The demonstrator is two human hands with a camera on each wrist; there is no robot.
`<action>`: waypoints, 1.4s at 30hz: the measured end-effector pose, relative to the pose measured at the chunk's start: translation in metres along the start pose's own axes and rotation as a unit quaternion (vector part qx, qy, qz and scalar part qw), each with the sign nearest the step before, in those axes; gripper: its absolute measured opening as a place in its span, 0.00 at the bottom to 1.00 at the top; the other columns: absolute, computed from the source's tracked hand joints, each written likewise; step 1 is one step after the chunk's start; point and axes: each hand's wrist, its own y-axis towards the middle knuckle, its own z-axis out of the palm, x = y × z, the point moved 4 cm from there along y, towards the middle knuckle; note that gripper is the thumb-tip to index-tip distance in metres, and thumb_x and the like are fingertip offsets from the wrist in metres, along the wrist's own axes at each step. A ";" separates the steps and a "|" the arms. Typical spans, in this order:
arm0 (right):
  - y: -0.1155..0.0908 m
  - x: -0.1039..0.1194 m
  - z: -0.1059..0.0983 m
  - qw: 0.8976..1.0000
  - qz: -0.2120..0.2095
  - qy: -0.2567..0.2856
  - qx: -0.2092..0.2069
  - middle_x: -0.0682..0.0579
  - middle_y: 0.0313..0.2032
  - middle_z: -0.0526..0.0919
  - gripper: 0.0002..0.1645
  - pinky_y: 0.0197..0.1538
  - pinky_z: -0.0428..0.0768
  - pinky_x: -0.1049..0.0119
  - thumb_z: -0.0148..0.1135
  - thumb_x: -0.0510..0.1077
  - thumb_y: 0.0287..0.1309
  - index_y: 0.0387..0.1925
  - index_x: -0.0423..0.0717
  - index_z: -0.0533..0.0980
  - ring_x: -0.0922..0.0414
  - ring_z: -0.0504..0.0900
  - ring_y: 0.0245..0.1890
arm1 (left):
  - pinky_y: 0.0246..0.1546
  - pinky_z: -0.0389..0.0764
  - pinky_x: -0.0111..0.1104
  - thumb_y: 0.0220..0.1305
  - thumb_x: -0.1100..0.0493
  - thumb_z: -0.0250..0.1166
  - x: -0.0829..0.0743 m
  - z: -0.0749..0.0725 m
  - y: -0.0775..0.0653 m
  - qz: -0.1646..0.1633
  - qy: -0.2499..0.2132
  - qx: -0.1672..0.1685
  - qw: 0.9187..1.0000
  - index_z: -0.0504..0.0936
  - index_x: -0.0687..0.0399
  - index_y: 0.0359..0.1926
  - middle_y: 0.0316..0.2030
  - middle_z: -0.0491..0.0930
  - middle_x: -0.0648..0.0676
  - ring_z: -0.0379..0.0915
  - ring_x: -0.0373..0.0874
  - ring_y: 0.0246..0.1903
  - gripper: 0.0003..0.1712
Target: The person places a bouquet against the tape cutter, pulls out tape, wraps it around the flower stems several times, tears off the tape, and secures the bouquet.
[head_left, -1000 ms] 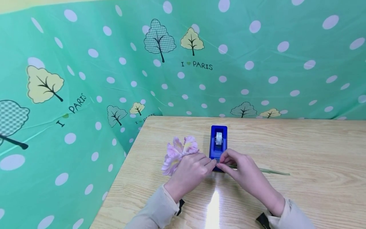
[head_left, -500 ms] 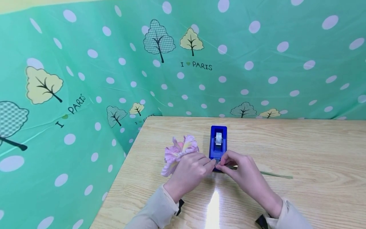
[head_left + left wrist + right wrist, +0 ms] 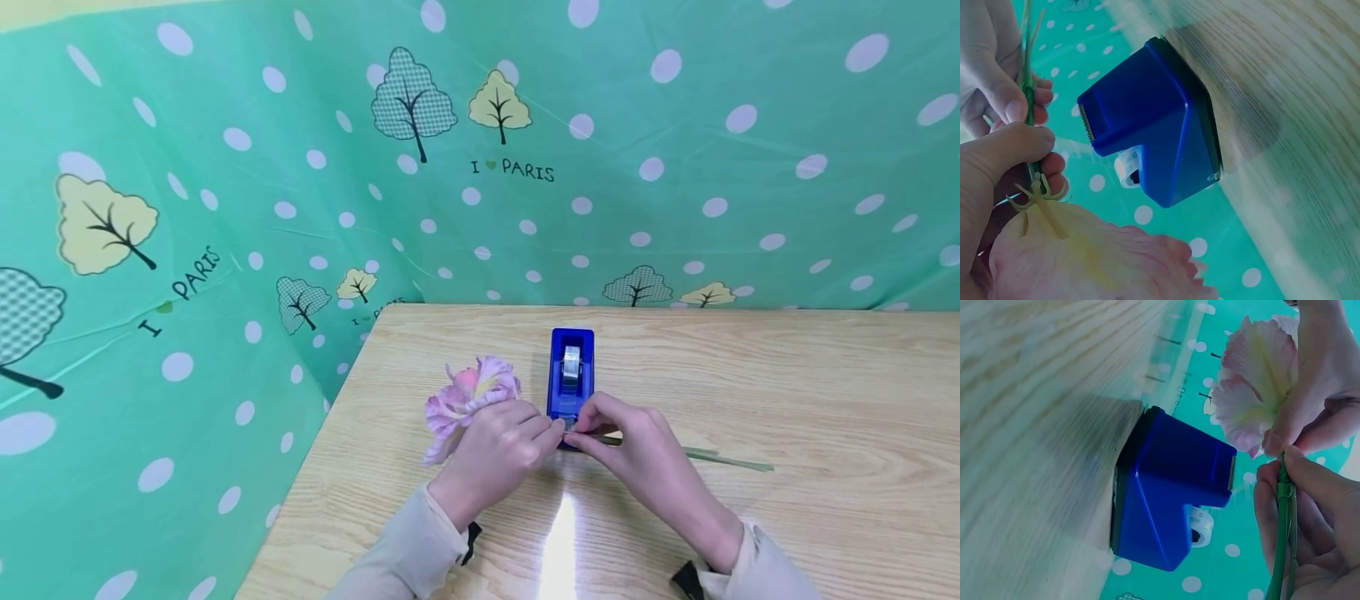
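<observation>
Pink-lilac artificial flowers (image 3: 442,421) stick out to the left of my left hand (image 3: 498,450). That hand grips their green stems just below the blooms, as the left wrist view shows. Right beside it, my right hand (image 3: 637,454) pinches the same stems (image 3: 1282,515) between thumb and fingers, the two hands nearly touching. The stem ends reach out to the right past the right hand, over the table. Just beyond both hands stands a blue tape dispenser (image 3: 570,375) with a tape roll (image 3: 1127,167) in it. Its toothed cutter (image 3: 1232,473) faces the hands, which partly hide its near end.
The wooden table (image 3: 825,400) carries the dispenser. Behind it and along the left hangs a green polka-dot cloth (image 3: 337,125) with printed trees. A bright light reflection lies on the table between the forearms.
The flowers have turned a little, and a pink inner part now shows. The stem ends have swung slightly down and right, spreading apart. Both hands stay nearly in place.
</observation>
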 end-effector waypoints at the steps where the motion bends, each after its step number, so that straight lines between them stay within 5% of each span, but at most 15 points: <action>1: 0.000 0.001 0.000 1.000 -0.005 -0.005 -0.001 0.63 0.27 0.84 0.17 0.35 0.84 0.74 0.77 0.32 0.45 0.27 0.52 0.76 0.67 0.85 0.30 | 0.41 0.82 0.23 0.60 0.59 0.70 -0.001 0.000 -0.001 0.007 0.011 -0.005 1.000 0.90 0.46 0.37 0.31 0.87 0.41 0.81 0.33 0.32 0.05; 7: 0.001 0.003 -0.003 1.000 -0.015 -0.015 0.004 0.62 0.28 0.85 0.17 0.37 0.85 0.74 0.77 0.33 0.46 0.28 0.52 0.77 0.67 0.85 0.30 | 0.42 0.82 0.23 0.63 0.61 0.66 -0.003 0.000 -0.003 0.034 0.057 -0.038 0.997 0.90 0.48 0.37 0.30 0.86 0.42 0.80 0.34 0.32 0.07; 13: 0.001 -0.001 -0.003 0.999 0.002 0.001 0.033 0.58 0.34 0.88 0.07 0.40 0.85 0.73 0.73 0.38 0.55 0.36 0.49 0.84 0.66 0.86 0.34 | 0.42 0.82 0.24 0.64 0.62 0.64 -0.002 0.000 -0.002 0.031 0.056 -0.055 0.996 0.90 0.48 0.36 0.30 0.87 0.43 0.81 0.34 0.33 0.08; 17: -0.001 -0.003 -0.002 0.999 0.001 -0.023 0.048 0.56 0.39 0.89 0.10 0.42 0.84 0.74 0.71 0.40 0.58 0.42 0.48 0.87 0.63 0.88 0.39 | 0.42 0.82 0.24 0.64 0.62 0.63 -0.002 0.001 -0.002 0.032 0.056 -0.053 0.996 0.90 0.47 0.36 0.31 0.87 0.43 0.81 0.34 0.33 0.09; 27: -0.002 0.002 0.002 0.993 -0.078 -0.082 0.039 0.56 0.37 0.90 0.09 0.41 0.85 0.73 0.70 0.38 0.58 0.41 0.48 0.87 0.63 0.87 0.37 | 0.41 0.83 0.24 0.64 0.61 0.63 -0.001 0.002 -0.004 0.030 0.050 -0.046 0.997 0.89 0.48 0.35 0.30 0.87 0.43 0.81 0.34 0.32 0.08; 33: -0.004 0.004 0.002 0.984 -0.136 -0.113 0.003 0.54 0.35 0.89 0.08 0.39 0.86 0.70 0.71 0.36 0.55 0.38 0.46 0.87 0.61 0.88 0.35 | 0.43 0.84 0.25 0.63 0.58 0.67 0.003 0.004 -0.002 -0.017 0.002 -0.028 0.999 0.89 0.49 0.36 0.33 0.88 0.44 0.83 0.35 0.33 0.04; 38: -0.005 0.005 0.005 0.981 -0.147 -0.128 -0.001 0.53 0.35 0.89 0.09 0.39 0.86 0.69 0.71 0.35 0.54 0.39 0.45 0.86 0.60 0.88 0.34 | 0.42 0.84 0.27 0.61 0.55 0.71 0.006 0.004 -0.001 -0.080 -0.049 0.017 0.995 0.88 0.49 0.39 0.35 0.88 0.45 0.83 0.37 0.34 0.06; 42: -0.006 0.005 0.007 0.980 -0.148 -0.135 -0.004 0.52 0.35 0.89 0.10 0.39 0.86 0.69 0.71 0.35 0.53 0.39 0.45 0.86 0.59 0.88 0.34 | 0.44 0.84 0.28 0.61 0.54 0.71 0.007 0.004 0.000 -0.101 -0.064 0.043 0.992 0.88 0.49 0.40 0.35 0.88 0.45 0.84 0.37 0.35 0.07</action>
